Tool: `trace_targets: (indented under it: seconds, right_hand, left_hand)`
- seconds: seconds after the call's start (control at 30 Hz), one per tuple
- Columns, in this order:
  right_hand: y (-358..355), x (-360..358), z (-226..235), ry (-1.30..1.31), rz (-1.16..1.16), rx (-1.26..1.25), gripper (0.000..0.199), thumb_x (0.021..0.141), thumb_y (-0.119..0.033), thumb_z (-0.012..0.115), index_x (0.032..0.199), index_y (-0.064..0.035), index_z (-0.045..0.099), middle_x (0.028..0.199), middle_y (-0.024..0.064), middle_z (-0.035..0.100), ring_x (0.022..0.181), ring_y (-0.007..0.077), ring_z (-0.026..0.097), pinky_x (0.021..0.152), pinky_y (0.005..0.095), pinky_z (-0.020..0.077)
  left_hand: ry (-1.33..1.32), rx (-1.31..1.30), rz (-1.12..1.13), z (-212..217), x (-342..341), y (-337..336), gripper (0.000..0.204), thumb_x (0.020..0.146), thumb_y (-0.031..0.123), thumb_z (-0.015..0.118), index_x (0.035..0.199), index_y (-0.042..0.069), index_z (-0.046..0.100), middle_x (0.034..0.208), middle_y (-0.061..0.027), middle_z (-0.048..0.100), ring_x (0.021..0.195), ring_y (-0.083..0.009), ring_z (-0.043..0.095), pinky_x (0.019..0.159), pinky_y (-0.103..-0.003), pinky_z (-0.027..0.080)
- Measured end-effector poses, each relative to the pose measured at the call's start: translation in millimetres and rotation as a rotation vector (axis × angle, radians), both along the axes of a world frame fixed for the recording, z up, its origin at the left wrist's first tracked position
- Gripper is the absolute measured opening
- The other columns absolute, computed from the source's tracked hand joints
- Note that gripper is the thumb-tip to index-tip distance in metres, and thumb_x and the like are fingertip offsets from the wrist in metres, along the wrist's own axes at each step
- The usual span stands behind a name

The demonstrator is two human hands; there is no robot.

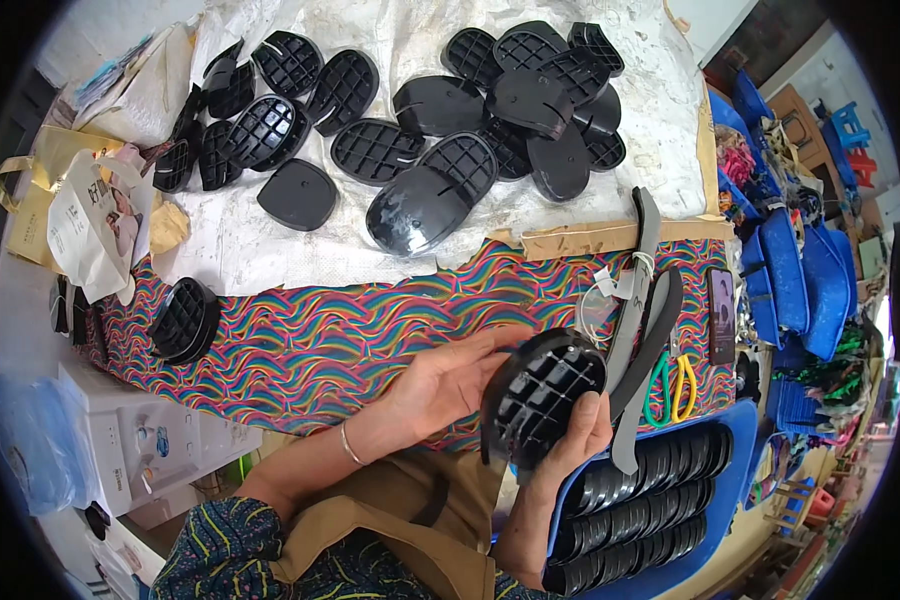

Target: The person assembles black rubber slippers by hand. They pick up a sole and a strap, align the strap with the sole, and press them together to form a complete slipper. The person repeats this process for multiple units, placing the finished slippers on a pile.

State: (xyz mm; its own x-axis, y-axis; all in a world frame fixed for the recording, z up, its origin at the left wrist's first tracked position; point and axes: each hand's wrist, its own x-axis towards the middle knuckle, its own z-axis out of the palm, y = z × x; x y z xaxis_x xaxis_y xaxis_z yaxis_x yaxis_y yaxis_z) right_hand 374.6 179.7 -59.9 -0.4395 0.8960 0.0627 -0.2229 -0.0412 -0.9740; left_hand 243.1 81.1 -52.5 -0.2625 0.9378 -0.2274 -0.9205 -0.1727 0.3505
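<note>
My right hand (577, 432) grips a glossy black oval plastic piece (552, 385) with a grid of ribs on its upturned face. The thumb lies along its right edge, and the other fingers are hidden behind it. Its thick rim suggests more than one piece nested together, but I cannot tell. Beside its left edge my left hand (448, 385) is open, fingers stretched toward it; whether the fingertips touch is unclear. At the left of the patterned cloth (340, 345) lies a small stack of similar pieces (185, 322).
Many loose black pieces (430, 200) cover the white sheet (300, 265) at the back. A blue crate (735, 450) at lower right holds rows of them. Near my right hand lie grey and black curved strips (638, 270), scissors (682, 390) and a phone (722, 315). Bags (95, 225) stand left.
</note>
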Motion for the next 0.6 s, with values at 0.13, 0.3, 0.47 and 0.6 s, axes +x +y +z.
trace_targets:
  seconds: [0.13,0.3,0.47,0.6]
  right_hand:
    - [-3.3,-6.5,0.7,-0.045,-0.087,0.081,0.041,0.102,-0.031,0.053,0.113,0.007,0.064,0.095,0.0083,0.069,0.079,0.012,0.063,0.073,0.0256,0.0506]
    - [-4.7,-9.2,5.1,-0.016,-0.167,0.124,0.04,0.103,-0.031,0.051,0.111,0.006,0.064,0.092,0.0082,0.069,0.077,0.0118,0.063,0.071,0.0254,0.0502]
    - [-2.7,-13.4,3.6,-0.077,-0.199,0.159,0.034,0.105,-0.031,0.049,0.092,-0.0008,0.057,0.079,-0.0008,0.057,0.069,0.0057,0.05,0.062,0.0219,0.0403]
    - [-3.6,-13.2,-1.7,-0.087,-0.211,0.147,0.036,0.105,-0.032,0.048,0.081,-0.005,0.052,0.072,-0.0054,0.05,0.065,0.0022,0.043,0.058,0.0198,0.035]
  left_hand:
    - [0.24,-0.06,0.119,4.3,11.7,-6.7,0.05,0.104,0.029,0.046,0.143,-0.002,0.045,0.138,-0.0105,0.056,0.127,-0.0194,0.052,0.106,-0.034,0.041]
    - [0.761,-0.129,0.224,-7.2,13.0,-9.6,0.049,0.107,0.026,0.041,0.144,-0.007,0.042,0.14,-0.011,0.054,0.129,-0.0165,0.049,0.11,-0.032,0.035]
    - [0.742,-0.227,0.07,17.9,24.1,-14.3,0.048,0.108,0.025,0.042,0.144,-0.007,0.042,0.135,-0.0091,0.056,0.124,-0.012,0.049,0.105,-0.027,0.039]
    - [0.918,-0.304,0.13,17.5,29.2,-12.9,0.042,0.107,0.023,0.045,0.135,-0.007,0.049,0.113,-0.0112,0.066,0.102,-0.0117,0.06,0.086,-0.028,0.048]
